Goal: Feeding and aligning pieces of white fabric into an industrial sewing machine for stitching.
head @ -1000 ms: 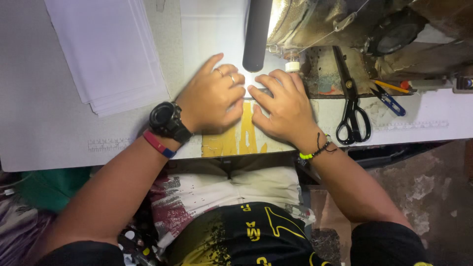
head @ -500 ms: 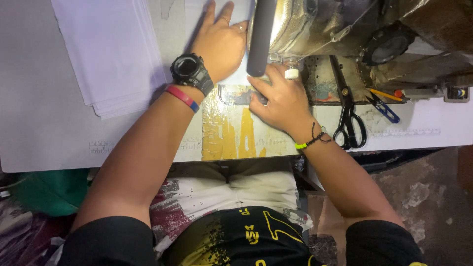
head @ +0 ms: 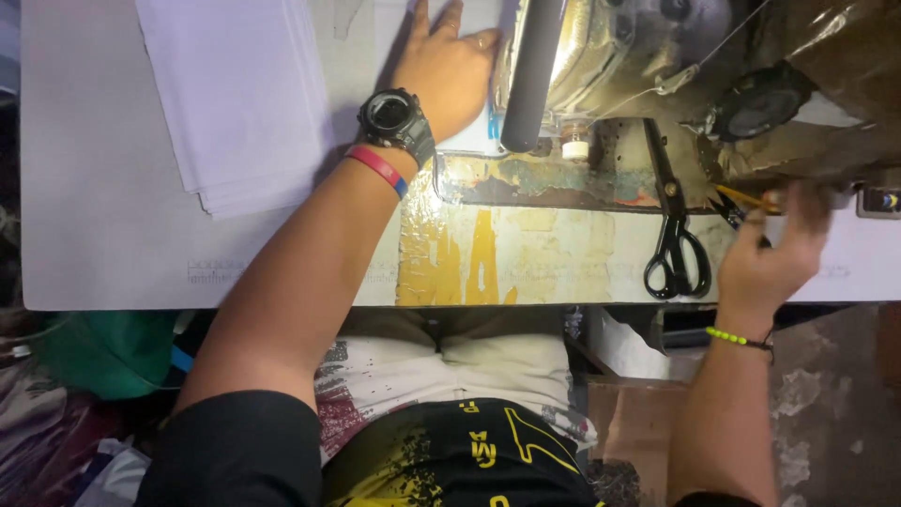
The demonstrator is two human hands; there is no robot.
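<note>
My left hand (head: 449, 70) lies flat and open on white fabric (head: 469, 141) at top centre; my right hand (head: 768, 252) closes its grip on small snips (head: 737, 208) at the right

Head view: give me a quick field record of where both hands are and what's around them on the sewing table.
left hand: flat on the white fabric, beside the sewing machine
right hand: blurred, at the small snips with yellow handles; grip unclear
black scissors: lying closed on the table, left of the right hand
white fabric stack: left of the left arm
table: worn yellow paint at the front edge
</note>
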